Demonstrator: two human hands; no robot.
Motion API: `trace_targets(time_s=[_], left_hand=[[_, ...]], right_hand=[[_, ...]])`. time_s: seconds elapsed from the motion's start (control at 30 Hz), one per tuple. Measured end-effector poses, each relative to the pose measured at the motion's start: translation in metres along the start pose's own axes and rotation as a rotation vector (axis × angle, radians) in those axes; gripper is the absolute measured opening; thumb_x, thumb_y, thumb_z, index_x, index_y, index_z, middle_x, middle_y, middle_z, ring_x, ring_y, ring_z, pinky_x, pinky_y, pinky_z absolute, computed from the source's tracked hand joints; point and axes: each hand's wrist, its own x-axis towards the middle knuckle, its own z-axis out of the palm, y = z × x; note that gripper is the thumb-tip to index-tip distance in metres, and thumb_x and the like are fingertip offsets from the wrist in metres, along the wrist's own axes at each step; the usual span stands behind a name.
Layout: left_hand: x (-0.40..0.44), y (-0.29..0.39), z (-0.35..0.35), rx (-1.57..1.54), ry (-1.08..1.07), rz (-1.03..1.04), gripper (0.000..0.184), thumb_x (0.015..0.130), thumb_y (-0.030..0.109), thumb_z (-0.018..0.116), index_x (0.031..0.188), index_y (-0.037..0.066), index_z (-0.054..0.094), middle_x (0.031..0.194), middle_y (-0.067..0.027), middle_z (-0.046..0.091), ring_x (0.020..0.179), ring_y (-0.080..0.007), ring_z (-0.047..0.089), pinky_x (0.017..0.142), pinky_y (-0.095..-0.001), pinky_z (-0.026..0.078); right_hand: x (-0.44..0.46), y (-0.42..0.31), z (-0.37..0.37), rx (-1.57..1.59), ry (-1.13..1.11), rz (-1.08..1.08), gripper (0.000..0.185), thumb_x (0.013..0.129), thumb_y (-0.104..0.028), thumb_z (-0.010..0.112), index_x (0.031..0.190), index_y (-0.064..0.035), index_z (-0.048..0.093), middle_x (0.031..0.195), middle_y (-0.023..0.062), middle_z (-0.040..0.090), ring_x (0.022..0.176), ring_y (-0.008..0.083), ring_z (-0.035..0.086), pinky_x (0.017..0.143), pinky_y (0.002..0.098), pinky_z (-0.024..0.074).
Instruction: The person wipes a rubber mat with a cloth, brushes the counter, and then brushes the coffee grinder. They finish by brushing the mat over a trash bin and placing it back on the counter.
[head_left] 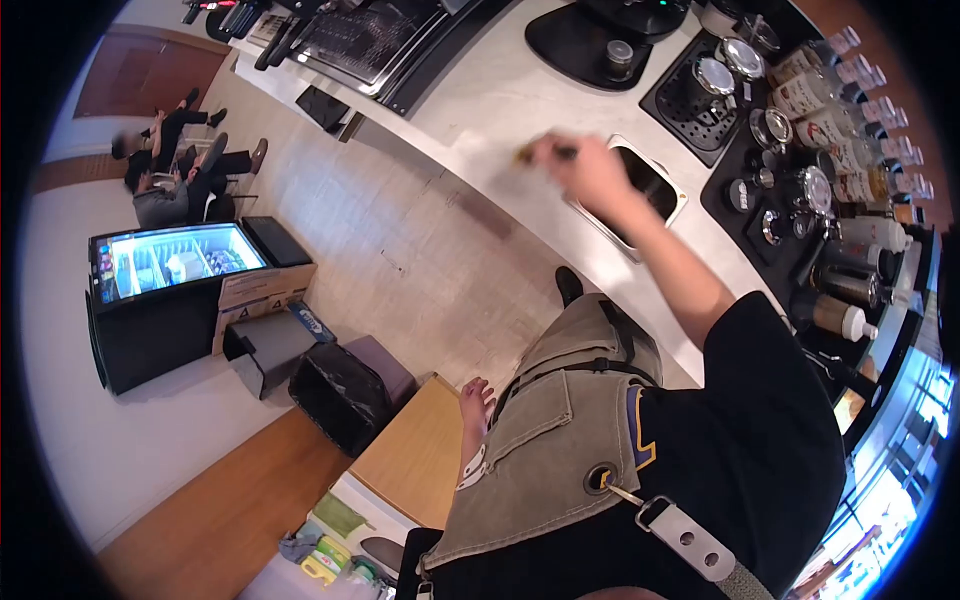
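Blurred by motion, my right hand is over the white counter, closed round a small dark object with a yellowish end that I cannot make out. Beside that wrist, a white-rimmed rectangular tray with a dark inside is set into the counter and partly hidden by my forearm. My left hand hangs low beside the grey-brown apron, fingers apart and holding nothing.
Metal pitchers stand on a black drip tray, with several bottles behind. A black scale-like base is farther back. Bins and a lit display fridge stand left. Two people sit beyond.
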Motion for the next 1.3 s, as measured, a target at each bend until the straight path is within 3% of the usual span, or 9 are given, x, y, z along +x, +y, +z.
trace_targets(time_s=[0.17,0.27,0.33,0.6,0.63,0.73,0.8,1.03,1.3], left_hand=[[0.01,0.01,-0.009,0.01,-0.034,0.02,0.035,0.099,0.023,0.065,0.131,0.009,0.058,0.117,-0.0058,0.068,0.101,-0.0207,0.067,0.08,-0.0385,0.055],[0.019,0.006,-0.023,0.048,-0.059,0.03,0.035,0.099,0.023,0.065,0.13,0.009,0.058,0.117,-0.0062,0.068,0.1,-0.0208,0.067,0.079,-0.0378,0.055],[0.022,0.006,-0.034,0.066,-0.112,0.08,0.036,0.099,0.023,0.065,0.131,0.009,0.058,0.117,-0.0066,0.068,0.1,-0.0211,0.067,0.079,-0.038,0.055],[0.038,-0.044,-0.1,0.034,-0.102,0.081,0.04,0.1,0.025,0.064,0.134,0.005,0.056,0.12,-0.0087,0.068,0.105,-0.0241,0.067,0.084,-0.0384,0.055],[0.048,-0.061,-0.112,0.052,-0.102,0.088,0.04,0.1,0.025,0.063,0.134,0.004,0.056,0.121,-0.0093,0.068,0.106,-0.0248,0.067,0.085,-0.0388,0.055],[0.084,-0.121,-0.16,0.298,-0.356,0.333,0.035,0.102,0.027,0.059,0.124,0.001,0.064,0.114,-0.0128,0.071,0.104,-0.0241,0.067,0.089,-0.0379,0.053],[0.103,-0.177,-0.187,0.361,-0.37,0.492,0.035,0.103,0.028,0.055,0.112,-0.002,0.071,0.104,-0.0148,0.073,0.1,-0.0233,0.068,0.088,-0.0364,0.052],[0.085,-0.187,-0.188,0.473,-0.075,0.346,0.036,0.103,0.025,0.05,0.103,-0.003,0.072,0.096,-0.0142,0.073,0.091,-0.024,0.068,0.082,-0.0359,0.052],[0.053,-0.06,-0.122,0.338,-0.176,0.226,0.033,0.102,0.028,0.058,0.126,0.005,0.059,0.117,-0.0103,0.069,0.096,-0.0205,0.068,0.077,-0.0348,0.055]], right_hand=[[0.03,0.097,0.017,-0.416,0.498,0.143,0.026,0.095,-0.031,0.062,0.106,-0.008,0.067,0.074,0.0172,0.071,0.071,0.0364,0.072,0.064,0.0493,0.0561],[-0.063,0.029,0.071,-0.232,-0.074,-0.205,0.029,0.091,-0.033,0.064,0.097,-0.0054,0.068,0.081,0.0191,0.072,0.081,0.0377,0.072,0.072,0.0503,0.0569],[-0.08,-0.017,0.076,-0.287,-0.413,0.06,0.044,0.094,-0.048,0.061,0.098,-0.0067,0.076,0.09,0.0206,0.075,0.087,0.0416,0.072,0.08,0.0467,0.0578],[-0.068,0.079,0.031,-0.401,0.308,0.007,0.043,0.097,-0.046,0.055,0.096,-0.0083,0.077,0.082,0.022,0.073,0.079,0.0434,0.071,0.077,0.0472,0.0566],[-0.1,0.061,0.04,-0.092,0.276,-0.167,0.039,0.096,-0.039,0.057,0.09,-0.005,0.076,0.08,0.024,0.071,0.075,0.0456,0.069,0.076,0.0478,0.0555],[-0.157,0.019,0.013,0.262,-0.183,0.15,0.038,0.095,-0.04,0.065,0.086,-0.0038,0.073,0.068,0.0102,0.07,0.056,0.0219,0.065,0.062,0.0354,0.0527],[-0.169,0.04,-0.013,0.369,0.066,0.197,0.035,0.098,-0.039,0.066,0.093,-0.0056,0.076,0.063,0.0017,0.062,0.056,0.0076,0.057,0.053,0.026,0.0451],[-0.142,0.106,-0.13,0.047,0.633,0.345,0.044,0.096,-0.045,0.07,0.091,-0.0024,0.08,0.069,0.0062,0.073,0.06,0.0124,0.068,0.06,0.0278,0.0542],[-0.027,0.158,-0.064,-0.081,0.615,0.346,0.061,0.096,-0.048,0.062,0.066,0.0043,0.07,0.064,0.0151,0.072,0.065,0.0293,0.074,0.075,0.0389,0.0589]])
